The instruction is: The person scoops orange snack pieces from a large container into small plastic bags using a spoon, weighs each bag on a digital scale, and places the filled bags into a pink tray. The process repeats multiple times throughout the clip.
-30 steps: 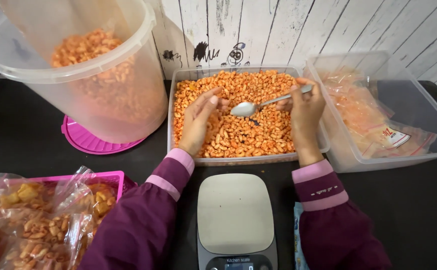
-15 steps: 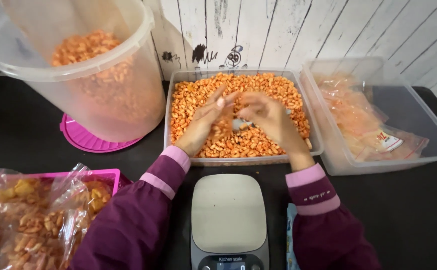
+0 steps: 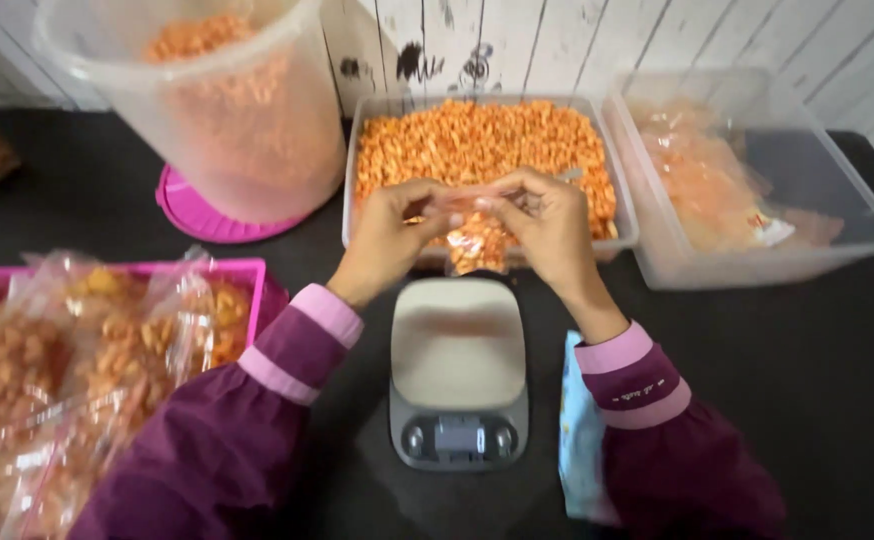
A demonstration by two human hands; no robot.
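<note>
Both hands have left the snack tray and drawn back toward the counter's near edge, now raised together above the scale (image 3: 459, 372). Left hand (image 3: 389, 238) and right hand (image 3: 547, 225) each pinch the top of a small clear bag (image 3: 477, 232) partly filled with orange snacks, hanging between them over the near rim of the snack tray (image 3: 486, 140). Beside it, toward the right edge, stands a clear bin (image 3: 837, 225).

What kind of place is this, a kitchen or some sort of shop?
Likely a small snack-packing table, perhaps home-run: a clear tray heaped with orange snacks, a small scale in front, and filled bags piled at one side.
</note>
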